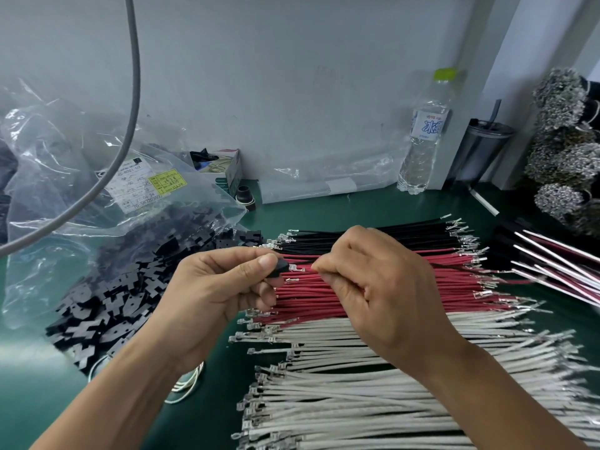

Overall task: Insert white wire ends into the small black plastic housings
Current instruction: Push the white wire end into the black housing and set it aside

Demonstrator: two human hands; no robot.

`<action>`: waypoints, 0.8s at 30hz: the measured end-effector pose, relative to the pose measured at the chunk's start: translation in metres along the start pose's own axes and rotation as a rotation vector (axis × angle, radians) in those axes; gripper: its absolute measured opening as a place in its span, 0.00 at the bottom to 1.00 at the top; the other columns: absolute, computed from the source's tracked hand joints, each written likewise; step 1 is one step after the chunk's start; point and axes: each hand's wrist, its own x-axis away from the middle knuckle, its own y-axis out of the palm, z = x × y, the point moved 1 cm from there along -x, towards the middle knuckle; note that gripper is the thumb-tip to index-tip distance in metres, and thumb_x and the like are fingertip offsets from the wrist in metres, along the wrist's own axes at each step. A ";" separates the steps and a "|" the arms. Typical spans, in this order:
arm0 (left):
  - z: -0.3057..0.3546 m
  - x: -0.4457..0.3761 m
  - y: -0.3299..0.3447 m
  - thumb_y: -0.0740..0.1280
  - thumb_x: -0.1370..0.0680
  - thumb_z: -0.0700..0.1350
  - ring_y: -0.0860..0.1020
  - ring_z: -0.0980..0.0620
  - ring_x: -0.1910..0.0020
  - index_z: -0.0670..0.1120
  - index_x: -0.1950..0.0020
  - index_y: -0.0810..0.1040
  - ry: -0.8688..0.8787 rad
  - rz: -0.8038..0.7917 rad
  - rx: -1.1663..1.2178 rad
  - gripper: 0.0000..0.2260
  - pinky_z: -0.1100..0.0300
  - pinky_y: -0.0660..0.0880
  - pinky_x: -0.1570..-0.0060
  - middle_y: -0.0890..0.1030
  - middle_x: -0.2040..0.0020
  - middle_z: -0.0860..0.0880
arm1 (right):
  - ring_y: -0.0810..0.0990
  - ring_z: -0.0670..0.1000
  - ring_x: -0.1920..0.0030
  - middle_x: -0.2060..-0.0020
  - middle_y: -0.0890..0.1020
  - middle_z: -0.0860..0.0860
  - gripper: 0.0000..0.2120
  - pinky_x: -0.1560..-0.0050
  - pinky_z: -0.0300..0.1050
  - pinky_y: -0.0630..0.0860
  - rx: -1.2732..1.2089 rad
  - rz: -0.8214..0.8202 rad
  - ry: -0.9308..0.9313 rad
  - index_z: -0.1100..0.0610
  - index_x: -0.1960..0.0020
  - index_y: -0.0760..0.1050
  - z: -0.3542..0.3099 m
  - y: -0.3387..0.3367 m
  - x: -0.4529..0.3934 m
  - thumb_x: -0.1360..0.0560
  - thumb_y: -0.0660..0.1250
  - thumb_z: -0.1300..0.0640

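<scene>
wire tip lined up at the housing mouth

while the left hand (214, 287) pinches a small black housing (280, 267) between thumb and curled fingers, the right hand (373, 280) nips a wire between thumb and forefinger close behind its metal tip (294, 268). that tip sits just beside the housing's open side, nearly touching; it does not look seated yet. both hands hover above the red wires (373, 287) on the green bench (39, 391).

the housing looks light, hard and smooth, so it could twist or slip in a loose pinch; holding it by its flat faces with the mouth left free seems best. a wire like this is probably thin and bendy, and would buckle if pushed from far back, so a hold near the crimped tip suits it. the tip itself looks like thin folded metal that could bend if forced in crooked.

the held wire's colour is hard to tell: the fingers cover most of it, and a dark strand (454, 267) trails off to the right from the hand, which may be it. the white wires (373, 394) the task names lie in a spread nearest the camera, with black wires (373, 235) at the far side. loose housings (107, 306) spill from a clear bag (65, 177) on the left. the housing's slots are too small and blurred to make out, and the left fingertips hide its back.
</scene>
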 end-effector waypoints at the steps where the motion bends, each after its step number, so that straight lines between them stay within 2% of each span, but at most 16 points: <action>1: 0.000 0.000 0.000 0.76 0.31 0.45 0.79 0.49 0.67 0.36 0.50 0.86 -0.011 0.007 -0.005 0.15 0.61 0.79 0.66 0.84 0.60 0.38 | 0.74 0.49 0.61 0.61 0.78 0.48 0.03 0.68 0.46 0.73 0.060 0.003 -0.043 0.56 0.53 0.83 0.000 0.000 0.000 0.23 0.72 0.62; 5: 0.000 0.000 0.000 0.76 0.32 0.45 0.78 0.49 0.69 0.36 0.50 0.86 -0.051 0.014 -0.007 0.16 0.61 0.78 0.68 0.83 0.61 0.39 | 0.72 0.50 0.62 0.61 0.77 0.49 0.06 0.71 0.45 0.72 0.145 0.037 -0.096 0.57 0.52 0.84 0.003 0.003 0.001 0.26 0.75 0.67; 10: 0.000 -0.001 0.001 0.76 0.31 0.47 0.79 0.50 0.69 0.37 0.49 0.86 -0.106 -0.003 0.039 0.16 0.61 0.79 0.68 0.83 0.63 0.42 | 0.75 0.51 0.62 0.61 0.78 0.50 0.02 0.69 0.46 0.74 0.082 0.093 -0.094 0.58 0.52 0.84 0.003 0.004 0.001 0.22 0.72 0.63; 14: 0.001 -0.002 0.001 0.75 0.30 0.47 0.79 0.51 0.69 0.39 0.49 0.87 -0.122 -0.010 0.097 0.15 0.61 0.79 0.68 0.83 0.61 0.42 | 0.78 0.50 0.60 0.60 0.79 0.49 0.07 0.63 0.46 0.76 -0.078 0.093 0.014 0.57 0.50 0.85 -0.002 0.006 0.002 0.20 0.68 0.57; 19: 0.001 -0.001 0.002 0.74 0.28 0.47 0.79 0.51 0.69 0.41 0.51 0.87 -0.129 -0.030 0.115 0.11 0.62 0.79 0.68 0.83 0.62 0.43 | 0.78 0.52 0.59 0.60 0.80 0.50 0.08 0.63 0.48 0.76 -0.096 0.109 0.038 0.58 0.50 0.85 -0.004 0.005 0.002 0.20 0.68 0.57; 24: 0.001 -0.001 0.002 0.73 0.28 0.46 0.79 0.52 0.69 0.40 0.49 0.87 -0.134 -0.031 0.126 0.12 0.62 0.79 0.68 0.83 0.61 0.43 | 0.79 0.52 0.59 0.59 0.80 0.50 0.08 0.62 0.49 0.77 -0.118 0.129 0.056 0.58 0.49 0.85 -0.004 0.007 0.001 0.19 0.68 0.58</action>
